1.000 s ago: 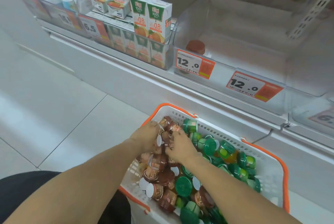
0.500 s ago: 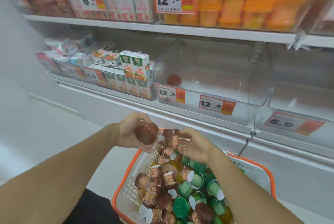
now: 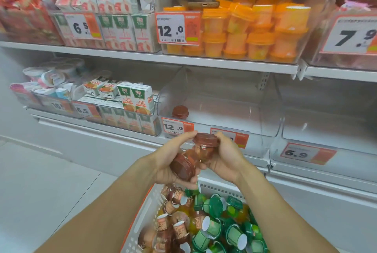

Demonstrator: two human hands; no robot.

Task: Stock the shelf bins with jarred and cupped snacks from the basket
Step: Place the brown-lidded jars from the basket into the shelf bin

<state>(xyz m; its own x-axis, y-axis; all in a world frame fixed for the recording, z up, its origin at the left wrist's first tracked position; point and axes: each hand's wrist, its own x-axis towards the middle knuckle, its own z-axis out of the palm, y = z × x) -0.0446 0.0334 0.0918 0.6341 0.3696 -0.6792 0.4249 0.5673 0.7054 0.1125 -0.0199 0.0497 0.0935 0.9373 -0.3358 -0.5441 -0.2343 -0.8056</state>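
At the bottom centre of the frame the white basket [image 3: 136, 230] with an orange rim is heaped with brown-lidded and green-lidded snack cups, and just above it the left hand [image 3: 170, 163] grips a brown-lidded jar [image 3: 182, 166] tipped lid-forward while the right hand [image 3: 225, 156] clasps a second brown-lidded jar [image 3: 206, 144] upright, the two jars touching. Beyond the hands, at mid-frame, the clear shelf bin [image 3: 220, 105] holds one brown-lidded jar in its left corner [image 3: 180, 112] behind a 12.0 price tag [image 3: 177, 127]. Juice cartons [image 3: 137, 99] stand to its left, and orange-lidded cups [image 3: 251, 28] fill a bin on the white shelf above.
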